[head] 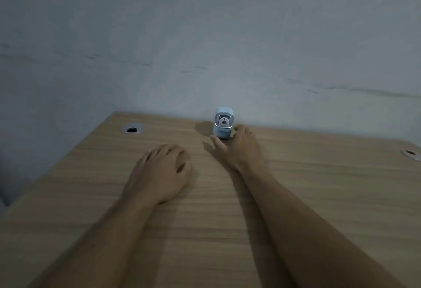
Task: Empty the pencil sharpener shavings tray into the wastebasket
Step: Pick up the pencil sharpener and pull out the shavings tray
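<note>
Barely begun. Pencil sharpener (223, 123) upright at desk (319, 185) far edge, tray apparently still in. Right hand (239, 145) open, spread just before it; left hand (163, 170) flat, empty. Wastebasket unseen; everything left.

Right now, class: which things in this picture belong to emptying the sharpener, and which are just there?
Belongs to the job:
pencil sharpener
right hand, open beside it
left hand, on the desk

Just there:
two cable holes
wall
</note>
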Available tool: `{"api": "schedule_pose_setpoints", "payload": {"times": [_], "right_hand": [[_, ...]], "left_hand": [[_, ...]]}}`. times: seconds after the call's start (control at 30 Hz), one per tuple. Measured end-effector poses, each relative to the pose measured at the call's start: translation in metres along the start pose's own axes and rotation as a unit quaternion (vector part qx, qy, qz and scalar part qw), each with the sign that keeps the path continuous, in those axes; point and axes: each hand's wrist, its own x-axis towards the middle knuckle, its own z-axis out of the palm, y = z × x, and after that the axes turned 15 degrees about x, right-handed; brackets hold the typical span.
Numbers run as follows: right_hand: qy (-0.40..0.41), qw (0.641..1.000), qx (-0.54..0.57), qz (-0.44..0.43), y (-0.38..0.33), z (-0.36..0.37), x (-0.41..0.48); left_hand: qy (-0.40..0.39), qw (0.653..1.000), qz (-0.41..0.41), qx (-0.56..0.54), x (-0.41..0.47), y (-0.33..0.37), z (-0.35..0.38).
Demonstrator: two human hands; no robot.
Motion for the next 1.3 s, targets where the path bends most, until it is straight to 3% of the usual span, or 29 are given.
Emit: {"api": "schedule_pose_setpoints", "payload": {"times": [0.1, 0.27, 0.37, 0.57, 0.8, 0.9, 1.17, 1.3], "right_hand": [[0.040, 0.996, 0.071, 0.033, -0.001, 0.012, 0.021], [0.043, 0.994, 0.094, 0.045, -0.004, 0.025, 0.044], [0.036, 0.984, 0.162, 0.062, 0.004, 0.027, 0.051], [-0.003, 0.959, 0.280, 0.031, 0.003, -0.002, 0.013], [-0.104, 0.933, 0.342, -0.039, -0.005, -0.033, -0.067], [-0.140, 0.917, 0.370, -0.041, -0.009, -0.051, -0.097], [-0.207, 0.902, 0.375, -0.062, -0.016, -0.089, -0.163], [-0.229, 0.890, 0.387, -0.077, -0.021, -0.101, -0.182]], "left_hand": [[-0.005, 1.000, 0.007, 0.003, 0.004, -0.001, 0.003], [-0.007, 1.000, 0.003, -0.007, 0.005, -0.001, 0.005], [-0.008, 1.000, -0.006, -0.019, 0.005, -0.003, 0.002], [0.010, 0.978, -0.052, -0.201, -0.005, -0.005, -0.013], [0.021, 0.937, -0.010, -0.350, -0.045, 0.005, -0.025], [0.029, 0.942, -0.015, -0.335, -0.065, 0.003, -0.030], [-0.081, 0.961, 0.038, -0.263, -0.144, -0.002, -0.056], [-0.114, 0.948, 0.057, -0.291, -0.156, -0.002, -0.068]]}}
